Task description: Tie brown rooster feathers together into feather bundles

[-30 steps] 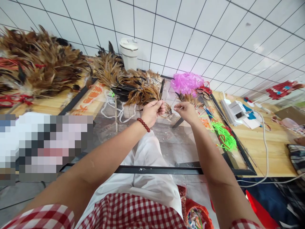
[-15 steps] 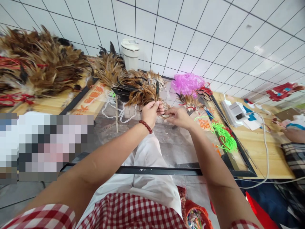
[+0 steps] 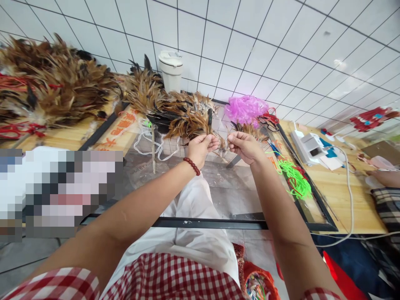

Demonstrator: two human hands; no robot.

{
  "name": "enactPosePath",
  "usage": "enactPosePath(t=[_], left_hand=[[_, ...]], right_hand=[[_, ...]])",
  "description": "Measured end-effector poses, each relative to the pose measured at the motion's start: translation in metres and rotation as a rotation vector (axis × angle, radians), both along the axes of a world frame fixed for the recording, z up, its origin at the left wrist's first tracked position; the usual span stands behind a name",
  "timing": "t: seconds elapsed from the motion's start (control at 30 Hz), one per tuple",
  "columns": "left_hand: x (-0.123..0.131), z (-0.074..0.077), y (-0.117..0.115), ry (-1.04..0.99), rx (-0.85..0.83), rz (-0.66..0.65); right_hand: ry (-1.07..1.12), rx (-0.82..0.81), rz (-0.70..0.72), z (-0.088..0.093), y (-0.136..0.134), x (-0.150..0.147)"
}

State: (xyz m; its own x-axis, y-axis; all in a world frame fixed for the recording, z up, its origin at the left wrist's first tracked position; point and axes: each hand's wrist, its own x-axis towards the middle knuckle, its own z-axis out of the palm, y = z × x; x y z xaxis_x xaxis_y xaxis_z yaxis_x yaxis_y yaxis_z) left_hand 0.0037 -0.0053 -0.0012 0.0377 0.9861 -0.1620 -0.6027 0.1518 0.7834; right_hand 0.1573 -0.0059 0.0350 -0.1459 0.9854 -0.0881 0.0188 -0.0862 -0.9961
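Above the glass-topped table, my left hand, with a dark red bead bracelet on its wrist, pinches a feather; its dark tip points up. To its right, apart from it, is my right hand, thumb and forefinger pressed together. Whatever that pinch holds is too small to make out. Light fluff shows between the hands. Just behind my left hand lies a pile of brown and black feathers. A smaller feather bunch is partly hidden behind my right hand.
A white lidded cup stands by the tiled wall. Pink plastic, bright green cord and a white power strip lie to the right. A stick and white ribbon are left. Large feather bundles fill the far left.
My right hand has drawn away to the right from my left hand, and the gap between them is wider. The feather in my left hand has tilted slightly right.
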Motion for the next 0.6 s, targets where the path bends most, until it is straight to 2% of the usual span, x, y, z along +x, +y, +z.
enactPosePath(t=[0.1, 0.23, 0.47, 0.53, 0.6], left_hand=[[-0.001, 0.003, -0.003, 0.029, -0.039, -0.097], [-0.002, 0.006, -0.004, 0.094, -0.052, -0.186], [0.0, 0.0, -0.007, 0.216, 0.048, -0.293], [0.0, -0.003, -0.006, 0.24, 0.072, -0.285], [0.0, -0.004, -0.003, 0.207, 0.09, -0.188]], right_hand=[[0.025, 0.028, -0.067, -0.003, 0.0, -0.008], [-0.072, 0.153, -0.16, -0.009, 0.001, -0.017], [-0.124, 0.258, -0.187, -0.012, 0.004, -0.016], [-0.211, 0.282, -0.197, -0.012, 0.005, -0.011], [-0.449, 0.332, -0.184, -0.011, 0.004, -0.004]])
